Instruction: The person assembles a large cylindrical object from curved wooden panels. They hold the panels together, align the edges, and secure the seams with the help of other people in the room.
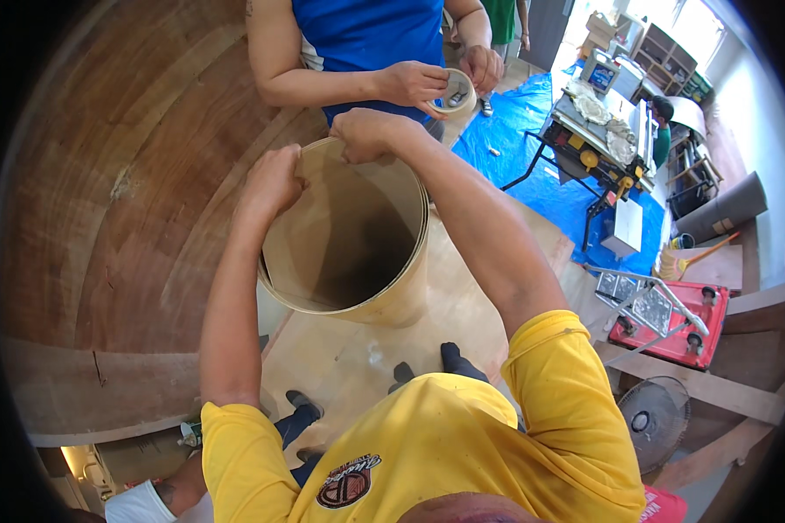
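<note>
A wide tube of thin bent wood sheet [371, 205] stands in front of me, its round mouth facing up. My left hand [275, 180] is closed on the rim at its far left side. At the far edge, my right hand [368, 137] grips the same rim, fingers curled over it. The sheet overlaps along the right side, where more than one layer shows at the edge. Just beyond the tube, a co-worker in a blue shirt [366, 39] holds a roll of tape [469, 98] in both hands.
A large curved wood panel [131, 227] rises at left. To the right, a table saw [584, 131] stands over a blue tarp [515, 131]. Nearer lie a red platform cart [706, 340], a metal step stool [650, 305] and a fan [654, 423]. Other people are partly visible.
</note>
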Available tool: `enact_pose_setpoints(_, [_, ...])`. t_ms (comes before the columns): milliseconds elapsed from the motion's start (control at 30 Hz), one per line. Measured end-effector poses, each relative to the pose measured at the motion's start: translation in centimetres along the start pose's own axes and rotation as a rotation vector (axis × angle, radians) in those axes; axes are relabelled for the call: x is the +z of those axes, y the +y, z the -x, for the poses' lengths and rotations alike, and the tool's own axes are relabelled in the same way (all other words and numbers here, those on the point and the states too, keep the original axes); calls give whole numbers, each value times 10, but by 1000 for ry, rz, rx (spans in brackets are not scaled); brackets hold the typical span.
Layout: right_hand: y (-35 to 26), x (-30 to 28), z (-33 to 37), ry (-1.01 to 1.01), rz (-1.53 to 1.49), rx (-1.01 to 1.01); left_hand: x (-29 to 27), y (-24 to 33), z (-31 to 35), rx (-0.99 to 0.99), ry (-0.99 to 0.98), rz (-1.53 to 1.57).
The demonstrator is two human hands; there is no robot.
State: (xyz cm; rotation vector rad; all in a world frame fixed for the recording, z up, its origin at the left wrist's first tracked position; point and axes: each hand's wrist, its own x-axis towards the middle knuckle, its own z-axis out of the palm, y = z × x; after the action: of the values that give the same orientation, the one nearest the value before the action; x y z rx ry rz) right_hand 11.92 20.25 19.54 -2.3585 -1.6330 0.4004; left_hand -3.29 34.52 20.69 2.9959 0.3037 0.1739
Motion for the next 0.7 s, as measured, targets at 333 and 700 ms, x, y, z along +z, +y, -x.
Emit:
enact_pose_setpoints(333, [4,6,-4,61,74,-35,6,-6,-3,28,14,11])
enact_pose_setpoints(700, [4,5,-6,81,72,-37,5,-7,-8,20,-8,56])
